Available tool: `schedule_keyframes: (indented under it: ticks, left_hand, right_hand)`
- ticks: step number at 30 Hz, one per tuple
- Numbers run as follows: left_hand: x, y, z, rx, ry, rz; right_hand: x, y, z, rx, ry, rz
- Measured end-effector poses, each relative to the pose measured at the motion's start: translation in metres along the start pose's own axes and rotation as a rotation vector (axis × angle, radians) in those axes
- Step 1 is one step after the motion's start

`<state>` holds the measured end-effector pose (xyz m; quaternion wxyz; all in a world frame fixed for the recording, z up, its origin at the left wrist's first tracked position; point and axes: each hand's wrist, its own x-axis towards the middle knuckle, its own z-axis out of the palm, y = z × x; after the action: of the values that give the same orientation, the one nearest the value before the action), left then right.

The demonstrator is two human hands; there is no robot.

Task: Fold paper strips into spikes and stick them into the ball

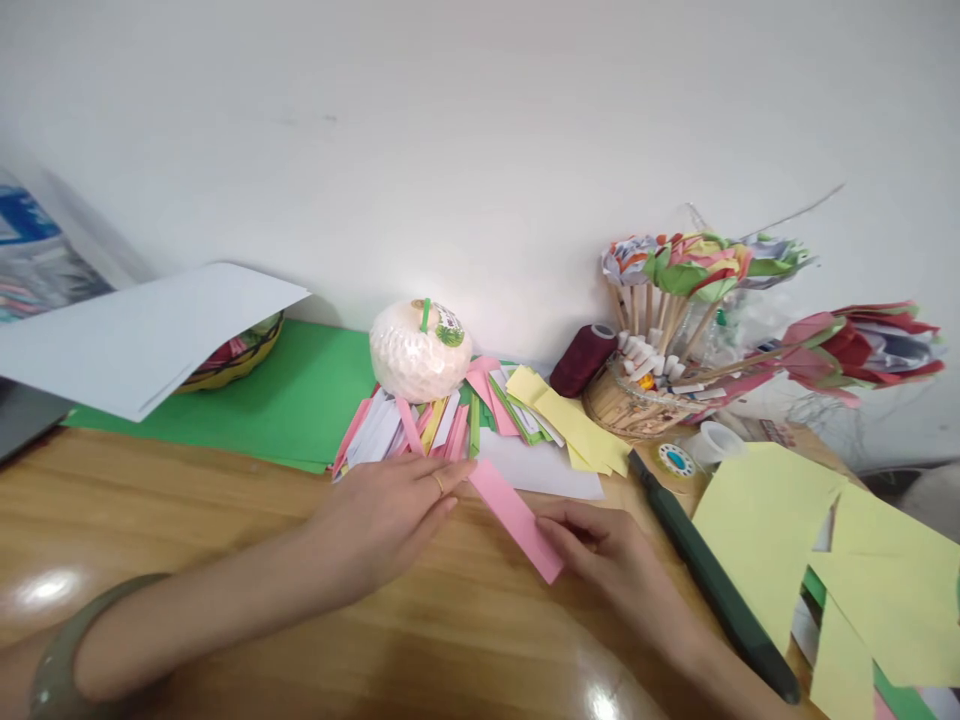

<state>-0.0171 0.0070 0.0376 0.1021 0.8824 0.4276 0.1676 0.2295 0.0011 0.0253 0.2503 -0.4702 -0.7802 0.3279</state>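
A folded-looking pink paper strip [517, 522] slants over the wooden table between my hands. Its lower right part is pinched between the thumb and fingers of my right hand [600, 545]. My left hand [401, 505], with a ring on one finger, has its fingers stretched out; a fingertip touches the strip's upper left end. Just behind the left hand lies a pile of narrow pink, white and yellow strips [375, 430]. Wider yellow strips [574, 420] overlap a white paper piece [517, 465] beyond the pink strip.
A net-wrapped coconut-like fruit [420, 350] stands against the wall. On the right are a basket [630, 405] of paper flowers, a maroon thread spool [585, 360], a long dark green tool [709, 570] and yellow sheets [765, 520]. Green paper [315, 390] and white sheets [150, 335] are left.
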Motion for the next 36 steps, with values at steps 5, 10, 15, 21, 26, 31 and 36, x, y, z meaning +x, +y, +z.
schedule_keyframes:
  ticks: [5,10,15,21,26,31,36]
  left_hand:
    - [0.006,0.012,0.014,-0.627,-0.148,-0.183]
    - [0.018,0.028,0.022,-1.310,-0.297,-0.275]
    - [0.036,0.032,0.023,-1.444,-0.302,-0.432]
    - [0.054,0.030,0.027,-1.385,-0.480,-0.349]
    - [0.060,0.027,0.030,-1.507,-0.561,-0.261]
    - [0.061,0.014,0.032,-1.484,-0.526,-0.429]
    - [0.060,0.007,0.031,-1.470,-0.534,-0.440]
  right_hand:
    - [-0.004,-0.006,0.002,0.385,-0.076,0.287]
    - [-0.011,-0.003,0.011,0.619,-0.125,0.367]
    - [-0.017,0.000,0.018,0.548,-0.132,0.252]
    - [-0.025,0.015,0.009,-0.448,0.412,-0.378]
    - [-0.023,0.017,-0.002,-0.648,0.230,-0.536]
    - [-0.019,0.020,-0.006,-0.672,0.176,-0.561]
    - [-0.018,0.021,-0.004,-0.728,0.154,-0.571]
